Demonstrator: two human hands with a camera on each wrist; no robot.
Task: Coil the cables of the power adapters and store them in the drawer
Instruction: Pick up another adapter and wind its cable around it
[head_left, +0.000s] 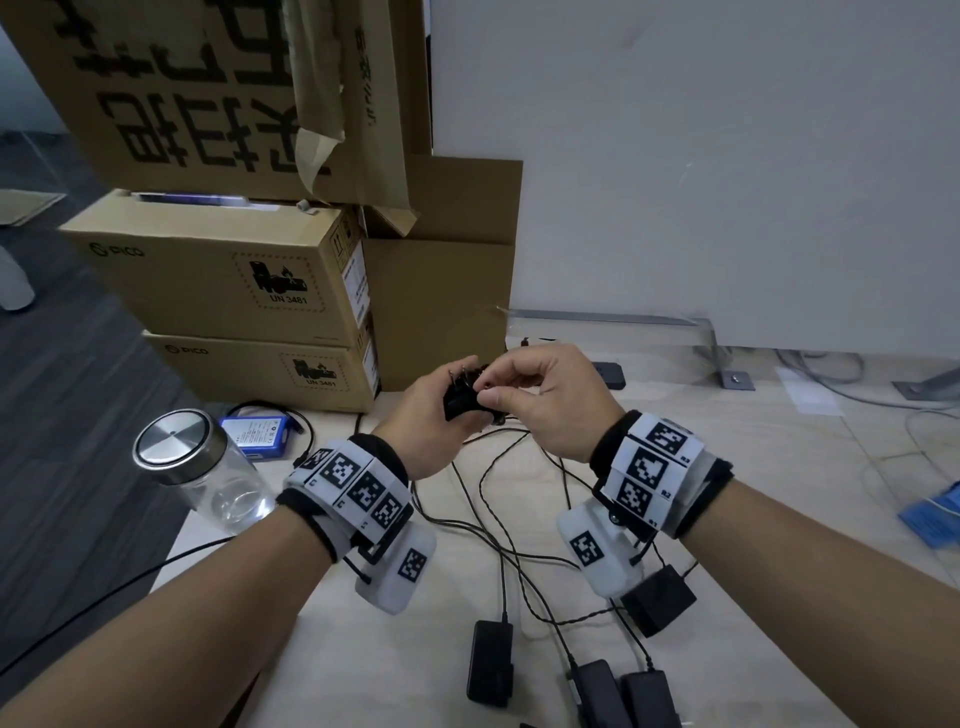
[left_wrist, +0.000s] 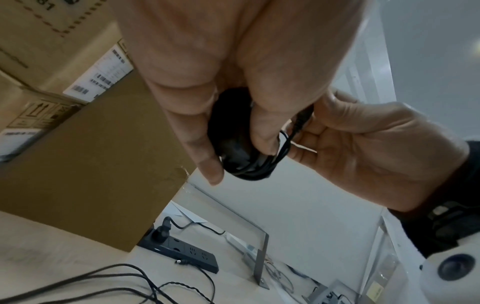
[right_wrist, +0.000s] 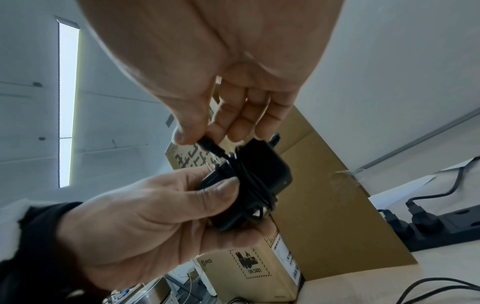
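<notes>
My left hand (head_left: 441, 402) grips a black power adapter (head_left: 462, 402) above the table, its prongs pointing up. The adapter (right_wrist: 262, 170) has its thin black cable wound around its body. My right hand (head_left: 506, 392) pinches the cable's barrel plug end (right_wrist: 209, 147) between thumb and forefinger, right beside the adapter (left_wrist: 231, 142). Several more black adapters (head_left: 491, 660) lie near the table's front with loose tangled cables (head_left: 498, 525). No drawer is in view.
Stacked cardboard boxes (head_left: 223, 280) stand at the back left. A glass jar with a metal lid (head_left: 192, 467) and a blue battery pack (head_left: 257, 434) sit left of my hands. A black power strip (left_wrist: 182, 252) lies by the white partition (head_left: 727, 156).
</notes>
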